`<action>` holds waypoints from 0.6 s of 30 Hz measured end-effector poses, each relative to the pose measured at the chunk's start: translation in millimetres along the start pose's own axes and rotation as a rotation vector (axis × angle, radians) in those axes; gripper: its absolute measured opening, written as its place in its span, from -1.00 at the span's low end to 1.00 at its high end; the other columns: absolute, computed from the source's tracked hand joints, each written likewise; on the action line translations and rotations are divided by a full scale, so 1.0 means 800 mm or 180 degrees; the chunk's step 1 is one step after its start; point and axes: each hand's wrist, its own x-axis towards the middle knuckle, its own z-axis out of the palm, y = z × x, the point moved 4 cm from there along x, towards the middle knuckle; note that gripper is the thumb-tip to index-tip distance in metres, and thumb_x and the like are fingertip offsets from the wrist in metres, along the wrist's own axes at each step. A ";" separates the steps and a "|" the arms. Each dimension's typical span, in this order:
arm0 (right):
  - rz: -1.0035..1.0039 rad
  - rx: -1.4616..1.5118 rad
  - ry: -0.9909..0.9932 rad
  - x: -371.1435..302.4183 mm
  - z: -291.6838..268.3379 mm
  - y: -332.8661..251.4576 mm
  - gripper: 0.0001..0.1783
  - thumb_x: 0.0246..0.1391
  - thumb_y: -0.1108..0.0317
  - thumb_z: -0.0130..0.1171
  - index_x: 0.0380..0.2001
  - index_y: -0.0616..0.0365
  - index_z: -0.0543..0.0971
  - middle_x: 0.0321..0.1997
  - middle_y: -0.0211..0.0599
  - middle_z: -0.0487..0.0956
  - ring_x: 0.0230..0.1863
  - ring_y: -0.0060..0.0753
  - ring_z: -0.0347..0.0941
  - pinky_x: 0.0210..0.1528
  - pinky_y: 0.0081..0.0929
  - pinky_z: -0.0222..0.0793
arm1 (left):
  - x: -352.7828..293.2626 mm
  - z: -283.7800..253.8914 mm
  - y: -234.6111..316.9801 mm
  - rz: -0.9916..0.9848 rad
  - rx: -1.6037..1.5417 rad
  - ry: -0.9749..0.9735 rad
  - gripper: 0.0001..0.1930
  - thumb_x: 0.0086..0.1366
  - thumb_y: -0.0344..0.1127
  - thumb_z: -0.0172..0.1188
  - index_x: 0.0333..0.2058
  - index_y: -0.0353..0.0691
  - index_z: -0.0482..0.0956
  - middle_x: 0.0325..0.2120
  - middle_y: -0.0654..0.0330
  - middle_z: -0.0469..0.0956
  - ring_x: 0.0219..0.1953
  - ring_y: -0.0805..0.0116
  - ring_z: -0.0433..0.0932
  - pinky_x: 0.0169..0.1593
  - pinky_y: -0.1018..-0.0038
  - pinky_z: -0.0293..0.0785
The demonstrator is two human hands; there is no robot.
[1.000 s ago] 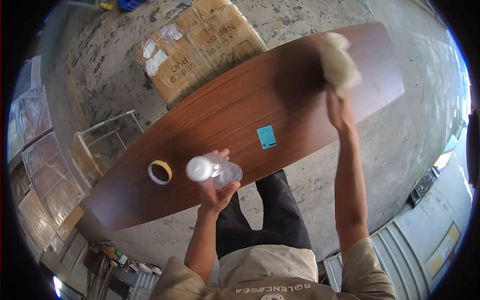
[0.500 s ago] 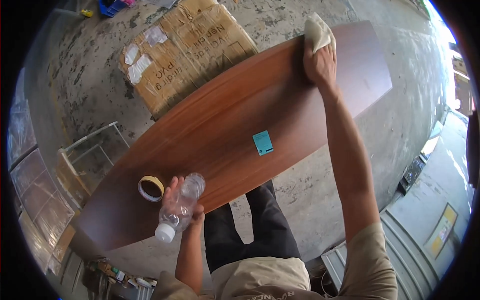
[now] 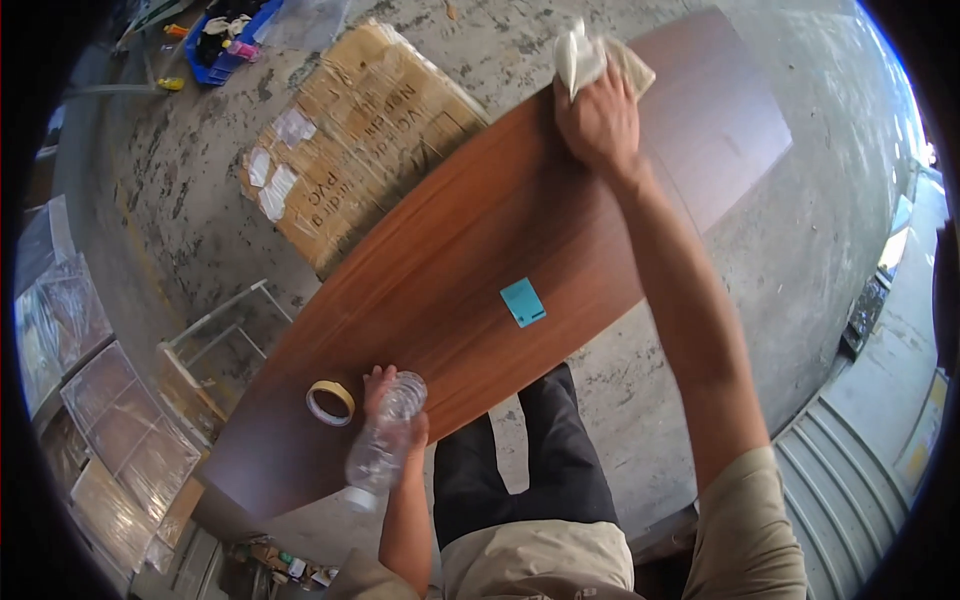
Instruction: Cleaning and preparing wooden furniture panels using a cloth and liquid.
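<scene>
A long brown wood-grain board (image 3: pixel 440 300) stretches in front of me, running from lower left to upper right. My right hand (image 3: pixel 602 128) presses a whitish cloth (image 3: pixel 628 68) onto the board near its far edge, fingers closed on the cloth. Over the near left part of the board, my left hand (image 3: pixel 376 388) grips a clear plastic bottle (image 3: pixel 388 432), tilted with its white cap towards me. The bottle partly covers that hand's fingers. Just left of it a roll of yellowish tape (image 3: pixel 315 408) rests on the board. A teal card (image 3: pixel 523 303) lies near the board's middle.
Beyond the board a worn cardboard box (image 3: pixel 350 130) is on the concrete floor. A blue basket (image 3: pixel 222 62) with assorted items stands at the far left. Plastic-wrapped panels (image 3: pixel 130 420) and a light frame (image 3: pixel 230 330) are on the left. Ridged metal sheeting (image 3: pixel 840 480) lies at the right.
My right hand with the cloth has moved a little left along the board's far edge. The bottle stays in my left hand, now tilted differently. The whole view has turned slightly.
</scene>
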 end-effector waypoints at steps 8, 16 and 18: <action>-0.1294 0.1592 -0.1308 -0.114 -0.012 -0.222 -0.17 0.30 -0.08 0.06 0.52 0.07 0.20 0.62 -0.23 0.17 0.64 -0.26 -0.01 0.67 -0.13 -0.25 | -0.007 0.000 -0.016 0.0139 0.0301 0.0116 -0.06 0.24 0.62 0.02 0.16 -0.20 0.35 0.11 0.03 0.53 0.29 -0.02 0.39 0.49 -0.09 0.04; 0.0248 0.0841 -0.0923 -0.105 -0.050 -0.016 -0.10 0.02 0.21 0.30 0.45 0.09 0.29 0.59 -0.07 0.18 0.61 0.10 -0.01 0.59 0.05 -0.06 | 0.009 0.011 0.003 0.0331 0.0185 0.0113 -0.14 0.31 0.52 0.02 0.13 -0.26 0.38 0.10 -0.03 0.52 0.23 -0.03 0.42 0.44 -0.06 0.16; 0.0212 0.0949 -0.1464 -0.206 -0.075 -0.058 -0.01 -0.01 0.22 0.29 0.53 -0.01 0.20 0.62 -0.13 0.15 0.64 0.06 -0.03 0.62 0.07 -0.15 | 0.007 -0.006 -0.002 0.0505 0.0287 0.0243 -0.14 0.32 0.49 0.02 0.13 -0.30 0.38 0.09 -0.07 0.51 0.20 -0.04 0.45 0.42 -0.05 0.21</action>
